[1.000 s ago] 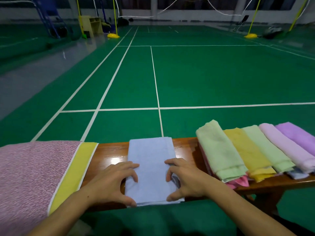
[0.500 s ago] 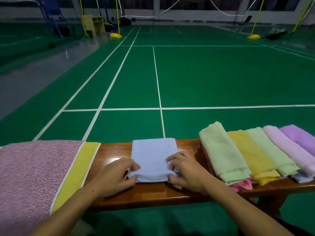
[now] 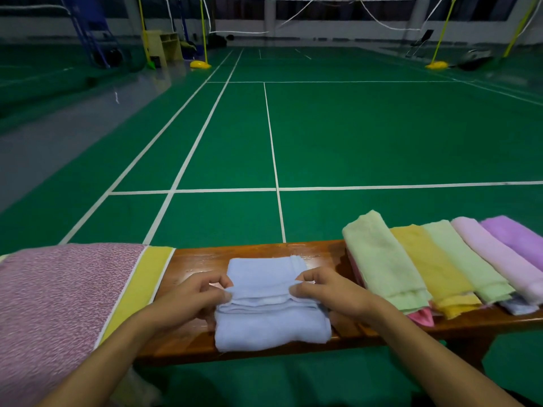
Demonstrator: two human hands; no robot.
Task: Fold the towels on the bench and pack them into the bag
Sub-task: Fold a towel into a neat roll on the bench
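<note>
Wooden bench [image 3: 191, 261], both hands on unlabelled blue towel [image 3: 266, 324].

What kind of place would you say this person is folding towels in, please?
Most likely an indoor badminton hall: a green court floor with white boundary lines, and a net strung between yellow posts beyond the bench.

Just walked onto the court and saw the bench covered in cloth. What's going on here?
A person is folding a light blue towel on the wooden bench. The left hand and right hand each pinch a folded edge. More towels lie in a row at the right, and a pink and yellow bag lies at the left.
</note>
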